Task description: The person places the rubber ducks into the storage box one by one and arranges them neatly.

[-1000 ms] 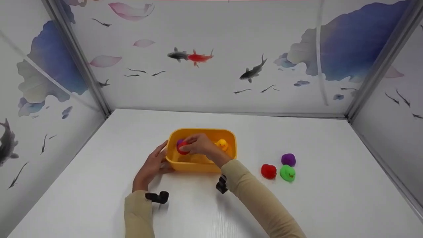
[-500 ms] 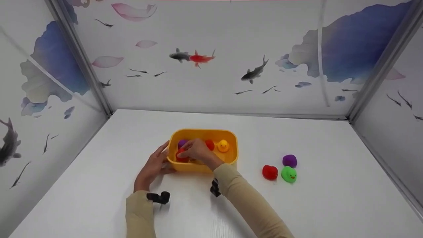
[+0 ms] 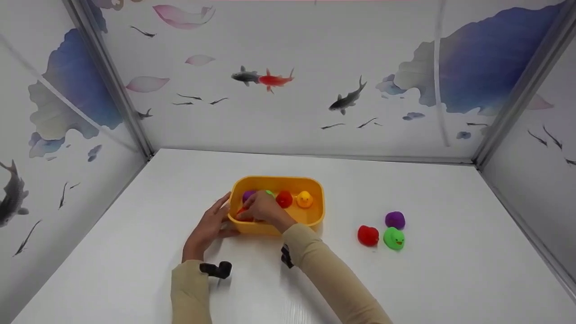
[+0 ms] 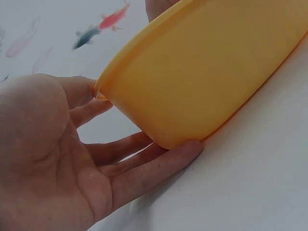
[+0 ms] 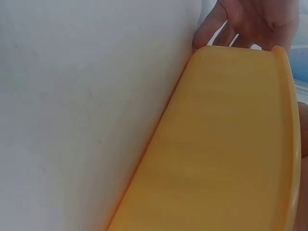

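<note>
A yellow plastic basin stands on the white table. My left hand rests at its left end, fingers extended; in the left wrist view its fingertips touch the basin's outer wall and rim. My right hand reaches down into the basin's left part and holds a red toy duck, mostly covered by the fingers. Around it inside lie a purple toy, a partly hidden green toy, a red toy duck and a yellow toy duck. The right wrist view mainly shows the basin's outer side.
To the right of the basin, a red duck, a green duck and a purple toy sit close together on the table. White panels painted with fish enclose the table behind and at both sides.
My right hand has moved the held red duck lower and nearer the basin's front left corner. The green and red toys beyond the hand have come into view. My left hand stays put.
</note>
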The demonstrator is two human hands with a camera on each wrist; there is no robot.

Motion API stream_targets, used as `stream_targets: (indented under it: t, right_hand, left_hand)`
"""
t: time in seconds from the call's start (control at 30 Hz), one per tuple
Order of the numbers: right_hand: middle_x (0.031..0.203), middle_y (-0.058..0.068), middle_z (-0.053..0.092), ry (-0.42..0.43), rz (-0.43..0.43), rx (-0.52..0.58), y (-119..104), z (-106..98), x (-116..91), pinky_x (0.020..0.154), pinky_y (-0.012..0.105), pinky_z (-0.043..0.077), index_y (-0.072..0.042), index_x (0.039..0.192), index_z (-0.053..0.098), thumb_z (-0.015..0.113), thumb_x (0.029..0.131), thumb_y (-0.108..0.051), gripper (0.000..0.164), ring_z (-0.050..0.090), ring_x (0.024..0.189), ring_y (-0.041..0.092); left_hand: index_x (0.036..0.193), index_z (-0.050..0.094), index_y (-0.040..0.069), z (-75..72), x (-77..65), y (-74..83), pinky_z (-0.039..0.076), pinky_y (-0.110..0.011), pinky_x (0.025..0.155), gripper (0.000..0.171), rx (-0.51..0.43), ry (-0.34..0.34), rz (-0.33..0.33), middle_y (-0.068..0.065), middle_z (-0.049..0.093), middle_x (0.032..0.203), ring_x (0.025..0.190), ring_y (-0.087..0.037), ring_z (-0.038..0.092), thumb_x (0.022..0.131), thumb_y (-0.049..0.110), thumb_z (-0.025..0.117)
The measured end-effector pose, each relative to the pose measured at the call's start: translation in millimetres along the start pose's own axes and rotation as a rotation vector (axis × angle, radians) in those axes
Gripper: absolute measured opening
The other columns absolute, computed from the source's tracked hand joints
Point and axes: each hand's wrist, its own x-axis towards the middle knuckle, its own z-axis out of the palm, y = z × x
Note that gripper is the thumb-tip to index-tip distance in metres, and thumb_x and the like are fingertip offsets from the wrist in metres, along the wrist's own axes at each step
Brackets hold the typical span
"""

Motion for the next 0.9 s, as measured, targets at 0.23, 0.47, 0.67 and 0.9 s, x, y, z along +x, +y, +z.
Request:
stream_targets:
  t: [0.23,0.47,0.67,0.9]
  right_hand:
    - [0.106,0.0,0.071,-0.028,-0.065,-0.056,1.9,-23.7,-9.6,0.088,0.029,0.06,-0.014,0.106,0.077,0.08,0.085,-0.025,0.024,0.063,0.093,0.019]
    - [0.102,0.002,0.074,-0.021,-0.218,-0.145,11.4,-53.3,-31.9,0.086,0.03,0.059,-0.011,0.104,0.078,0.08,0.085,-0.028,0.026,0.061,0.091,0.02]
    - [0.097,0.004,0.073,0.033,-0.257,-0.162,26.8,-75.4,-56.1,0.078,0.029,0.058,-0.009,0.097,0.077,0.08,0.086,-0.027,0.022,0.061,0.082,0.016]
    - [0.102,0.003,0.073,0.079,-0.227,-0.1,42.9,-102.4,-76.8,0.076,0.027,0.06,-0.01,0.103,0.076,0.079,0.086,-0.028,0.025,0.064,0.084,0.018]
  left_hand:
    - [0.16,0.02,0.038,3.7,-2.1,0.0,0.056,-0.041,0.1,0.058,0.02,-0.002,0.01,-0.013,0.039,0.16,0.13,-0.033,0.058,0.106,0.048,0.04]
    - [0.159,0.023,0.037,1.3,-4.0,1.9,0.057,-0.041,0.098,0.055,0.006,0.015,0.005,-0.014,0.04,0.159,0.133,-0.035,0.056,0.107,0.045,0.04]
    - [0.159,0.024,0.035,-0.6,-3.3,-0.3,0.058,-0.042,0.097,0.055,-0.028,0.001,0.002,-0.016,0.04,0.159,0.133,-0.036,0.056,0.107,0.043,0.04]
    - [0.159,0.023,0.038,-0.7,-1.4,0.8,0.057,-0.041,0.098,0.057,-0.007,0.001,-0.005,-0.014,0.041,0.159,0.132,-0.034,0.056,0.106,0.048,0.041]
